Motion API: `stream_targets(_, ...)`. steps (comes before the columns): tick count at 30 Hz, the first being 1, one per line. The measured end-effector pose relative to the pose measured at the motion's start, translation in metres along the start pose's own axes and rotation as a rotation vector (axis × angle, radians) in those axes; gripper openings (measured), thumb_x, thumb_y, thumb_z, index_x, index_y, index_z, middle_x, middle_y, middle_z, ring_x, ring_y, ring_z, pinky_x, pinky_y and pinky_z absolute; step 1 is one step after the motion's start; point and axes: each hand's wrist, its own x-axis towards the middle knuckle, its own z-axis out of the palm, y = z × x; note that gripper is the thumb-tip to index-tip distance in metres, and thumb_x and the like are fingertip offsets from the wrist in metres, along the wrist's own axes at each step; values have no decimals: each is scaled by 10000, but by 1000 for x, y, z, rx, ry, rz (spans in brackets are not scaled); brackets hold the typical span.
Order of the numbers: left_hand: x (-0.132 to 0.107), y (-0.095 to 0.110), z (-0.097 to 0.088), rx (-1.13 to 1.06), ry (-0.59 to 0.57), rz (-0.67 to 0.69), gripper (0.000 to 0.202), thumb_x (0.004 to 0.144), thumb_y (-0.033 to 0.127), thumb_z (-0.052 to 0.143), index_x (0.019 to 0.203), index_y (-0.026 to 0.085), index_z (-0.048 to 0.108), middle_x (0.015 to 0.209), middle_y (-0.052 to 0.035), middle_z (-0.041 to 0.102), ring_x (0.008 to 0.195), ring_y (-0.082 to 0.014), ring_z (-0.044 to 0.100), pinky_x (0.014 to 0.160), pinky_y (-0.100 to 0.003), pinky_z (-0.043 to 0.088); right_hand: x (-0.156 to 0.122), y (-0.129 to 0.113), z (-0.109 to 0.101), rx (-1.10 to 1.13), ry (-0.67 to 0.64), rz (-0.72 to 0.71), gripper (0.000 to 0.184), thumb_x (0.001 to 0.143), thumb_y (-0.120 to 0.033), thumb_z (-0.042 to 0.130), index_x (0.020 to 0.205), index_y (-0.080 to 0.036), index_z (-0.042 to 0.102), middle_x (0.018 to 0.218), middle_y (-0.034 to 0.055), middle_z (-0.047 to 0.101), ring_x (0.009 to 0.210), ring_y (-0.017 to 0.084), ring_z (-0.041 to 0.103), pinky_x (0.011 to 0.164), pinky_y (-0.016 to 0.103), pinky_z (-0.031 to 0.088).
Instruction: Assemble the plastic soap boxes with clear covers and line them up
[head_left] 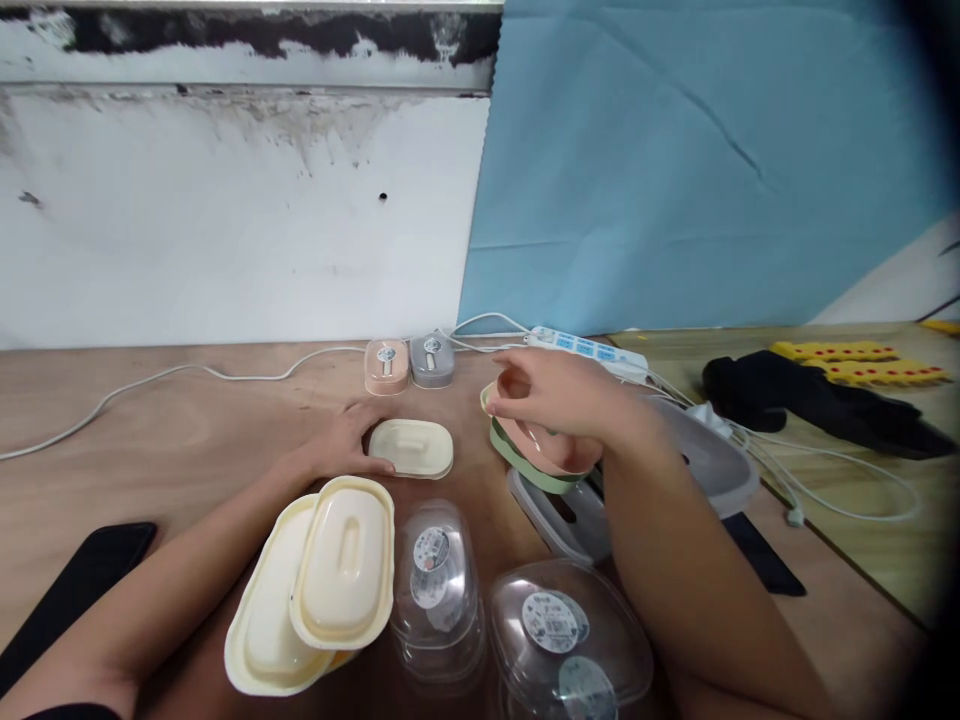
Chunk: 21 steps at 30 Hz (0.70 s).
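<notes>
My left hand (pixel 349 440) curls round the left end of a small cream plastic tray (pixel 412 447), thumb along its near side. My right hand (pixel 559 385) reaches over a pink oval tray (pixel 540 442), with thumb and finger at its far left rim. Beneath the pink one is a green tray (pixel 525 472), and a thin yellow rim (pixel 486 402) shows beside it. A grey tray (pixel 559 515) lies under that stack, partly hidden by my right arm. Closer to me, two larger cream trays (pixel 349 565) overlap.
Clear lids with round stickers (pixel 433 575) and wider clear lids (pixel 570 630) are stacked in front. Pink (pixel 387 368) and grey (pixel 433 362) lidded boxes stand by the wall. A power strip (pixel 589 350), white cables, a large grey tray (pixel 709 460) and black cloth (pixel 817 400) are rightward.
</notes>
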Motion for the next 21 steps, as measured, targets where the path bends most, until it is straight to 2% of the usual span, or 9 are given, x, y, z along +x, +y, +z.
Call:
stream_targets(2,0,-2,1,-18,23,-14,821,782,615,712,1452,204,477,1378,-133,622,1313,-348,509,1150,-532,320,-4,-8,-6,121,150,-53,481,824,-487,671,1249,-266,639,1254,90,689,1109,333,650,899,459,530)
stream_targets(5,1,-2,-2,-87,78,-37,754,846,593,655,1453,184,472,1252,-133,694,1268,-345,547,1141,-540,333,-4,-19,-3,395,327,-204,491,779,-516,746,1194,-270,652,1308,90,635,1189,321,608,988,485,519)
stream_targets(7,1,0,-5,-206,95,-21,741,872,577,634,1478,195,445,1355,-145,640,1299,-337,542,1141,-527,355,1,-24,7,588,374,-311,560,719,-563,801,1179,-286,642,1358,88,584,1253,308,566,1026,478,510)
stream_targets(9,2,5,-10,-352,81,13,778,878,566,637,1524,217,380,1514,-156,503,1357,-331,511,1144,-507,376,9,-27,22,753,384,-392,607,677,-601,827,1165,-297,629,1371,88,550,1270,287,553,1045,463,503)
stream_targets(11,4,12,-17,-463,47,33,872,847,557,688,1562,232,309,1575,-161,425,1408,-337,465,1153,-506,377,17,-29,39,877,384,-435,632,656,-627,835,1150,-299,618,1367,93,529,1269,276,553,1057,456,496)
stream_targets(14,6,25,-26,-566,-33,23,976,785,490,780,1582,251,270,1522,-161,500,1436,-342,434,1164,-533,359,27,-31,60,966,383,-424,701,611,-694,829,1144,-305,593,1374,104,510,1315,290,520,1076,464,479)
stream_targets(17,9,36,-31,-745,-156,6,956,777,389,804,1577,255,297,1394,-161,624,1334,-328,555,1100,-525,436,32,-33,72,989,367,-388,756,586,-754,800,1146,-307,560,1398,110,491,1368,292,471,1097,453,460)
stream_targets(19,9,39,-31,-858,-193,-29,939,767,340,815,1566,244,330,1309,-163,680,1236,-315,635,1026,-492,501,32,-34,73,999,340,-401,733,616,-717,808,1154,-301,534,1414,112,480,1365,282,476,1097,440,459)
stream_targets(21,8,37,-30,-906,-159,-70,918,755,322,825,1549,232,373,1274,-160,700,1189,-311,663,988,-468,528,29,-34,70,979,307,-421,692,669,-614,831,1187,-292,505,1429,115,475,1353,273,494,1091,433,463)
